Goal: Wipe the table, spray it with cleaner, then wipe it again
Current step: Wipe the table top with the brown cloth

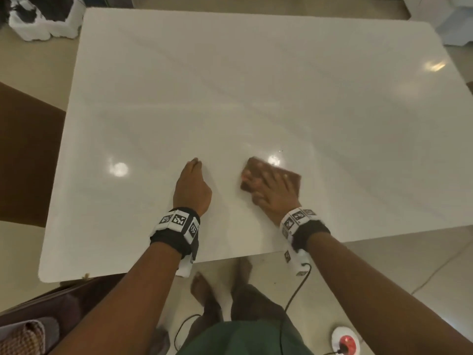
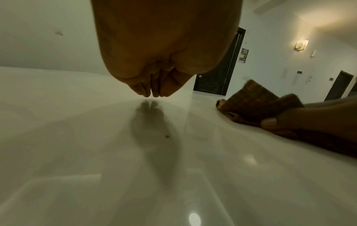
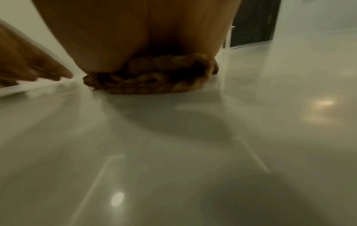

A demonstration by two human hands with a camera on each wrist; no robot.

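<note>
A glossy white table (image 1: pixel 256 85) fills the head view. My right hand (image 1: pixel 268 187) lies flat with spread fingers on a folded brown cloth (image 1: pixel 291 176), pressing it onto the table near the front edge. The cloth (image 3: pixel 152 79) bunches under my palm in the right wrist view, and the cloth (image 2: pixel 257 104) shows at the right of the left wrist view. My left hand (image 1: pixel 193 183) rests beside it, empty, its straight fingertips (image 2: pixel 152 91) touching the tabletop. A small dark speck (image 2: pixel 167 136) lies on the table below my left hand. No spray bottle is in view.
A brown chair (image 1: pixel 28 152) stands at the table's left edge. A white bag (image 1: pixel 43 19) sits on the floor at the far left corner. By my feet lie a cable (image 1: pixel 297 288) and a white-and-red device (image 1: pixel 345 340). A checked cloth (image 1: pixel 23 336) sits at bottom left.
</note>
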